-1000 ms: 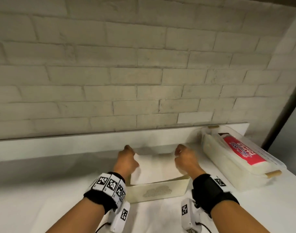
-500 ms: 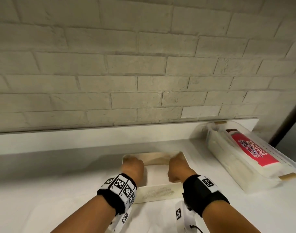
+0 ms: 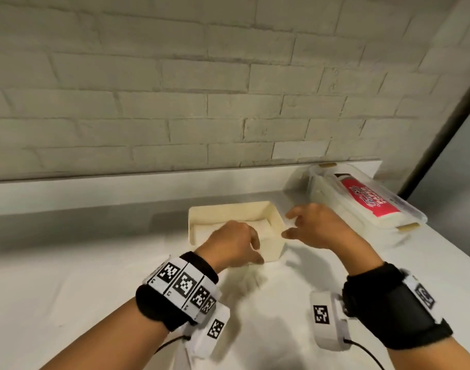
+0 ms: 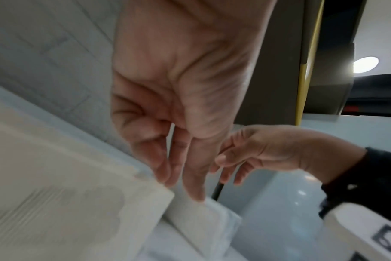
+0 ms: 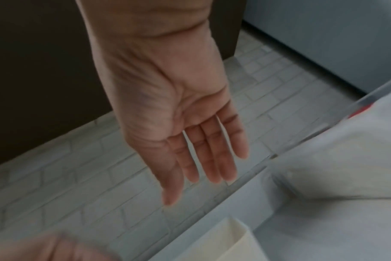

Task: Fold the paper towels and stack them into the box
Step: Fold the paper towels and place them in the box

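A cream open-topped box (image 3: 229,209) stands mid-table, and a folded white paper towel (image 3: 259,227) lies flat inside it. My left hand (image 3: 251,247) hovers over the box's front right part, fingers loose and holding nothing. In the left wrist view the left hand (image 4: 181,176) hangs above the box corner (image 4: 114,190). My right hand (image 3: 295,225) is lifted just right of the box, empty. Its fingers (image 5: 210,159) show straight in the right wrist view, with the box corner (image 5: 232,236) below.
A clear lidded plastic container (image 3: 404,209) holding a red-labelled pack (image 3: 367,198) sits at the table's back right. A brick wall with a low white ledge (image 3: 95,193) closes the back. Something white and flat (image 3: 255,295) lies on the table in front of the box.
Both hands held a folded towel over the box, then pushed it down inside. Now they have let go and lifted away, the right hand moving off to the right.
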The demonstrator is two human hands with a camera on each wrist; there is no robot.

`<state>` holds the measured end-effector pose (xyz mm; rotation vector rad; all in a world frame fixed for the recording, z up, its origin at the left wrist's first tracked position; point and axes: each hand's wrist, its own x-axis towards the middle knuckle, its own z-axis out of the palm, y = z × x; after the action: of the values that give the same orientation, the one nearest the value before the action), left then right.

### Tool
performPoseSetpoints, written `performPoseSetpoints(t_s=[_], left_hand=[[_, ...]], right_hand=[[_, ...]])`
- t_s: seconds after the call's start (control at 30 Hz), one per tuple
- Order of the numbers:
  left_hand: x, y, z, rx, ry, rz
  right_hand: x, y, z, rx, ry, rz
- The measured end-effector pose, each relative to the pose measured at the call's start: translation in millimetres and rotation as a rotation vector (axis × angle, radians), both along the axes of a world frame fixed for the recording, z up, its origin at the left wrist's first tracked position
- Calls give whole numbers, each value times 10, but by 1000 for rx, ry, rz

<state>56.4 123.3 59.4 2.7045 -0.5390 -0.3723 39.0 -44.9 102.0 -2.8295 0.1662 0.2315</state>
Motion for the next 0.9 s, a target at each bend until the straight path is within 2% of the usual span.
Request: performPoseSetpoints(t_s=[0.1,0.2,0.5,0.63,0.73,0.9], left_hand=[[-280,-87,-265,21,141,-89],[-462,-204,-483,109,163,-133],[-596,-394,-806,196,135,-28],[-559,-363,-870,87,186,28],[-543,-325,-868,-63,231,66],[-533,-221,-856,-230,205,-9]], right_hand=[[-346,-120,-25,13,26,-40],[-536,-223,-212,14,93,-59],[-902,-361,-742,33,247,-125],[-956,-395,-861,81,231,-172],[-982,-404,-927,169,209,-207],[-991,-377,-966,389,117,-223]])
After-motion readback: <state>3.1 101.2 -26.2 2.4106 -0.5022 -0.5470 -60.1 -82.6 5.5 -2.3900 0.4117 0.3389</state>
